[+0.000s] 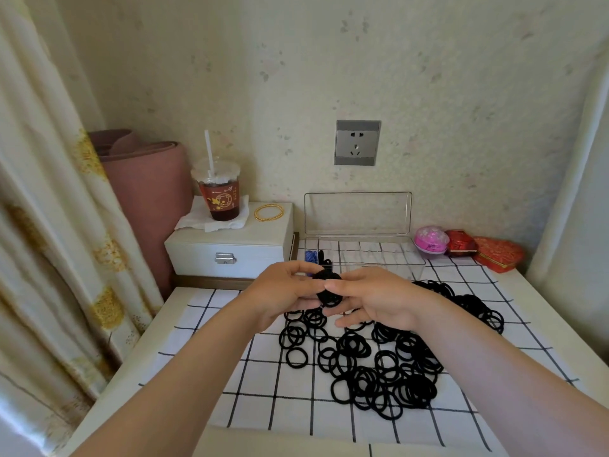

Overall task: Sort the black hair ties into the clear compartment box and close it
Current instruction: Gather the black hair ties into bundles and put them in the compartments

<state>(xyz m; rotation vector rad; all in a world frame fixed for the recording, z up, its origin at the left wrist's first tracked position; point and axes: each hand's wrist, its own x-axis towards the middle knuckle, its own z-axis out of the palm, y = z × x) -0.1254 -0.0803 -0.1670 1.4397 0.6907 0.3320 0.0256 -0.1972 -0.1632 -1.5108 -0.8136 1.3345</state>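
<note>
Both hands (333, 298) around bunched hair ties (327, 289), seemingly gripped

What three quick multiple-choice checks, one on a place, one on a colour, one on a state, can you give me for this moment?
1. Where do the gold bangles lie?
A. on the white jewellery box
B. in the clear compartment box
C. on the checked cloth

2. What colour is the round case right of the clear box?
A. blue
B. pink
C. green

3. How is the clear box's lid?
A. shut
B. taken off, lying flat
C. open, standing upright

Answers: 1 A, the bangles rest on its top beside the drink cup. 2 B, it is plainly pink. 3 C, the lid stands against the wall while the left hand and right hand hold a bunch of hair ties.
</note>
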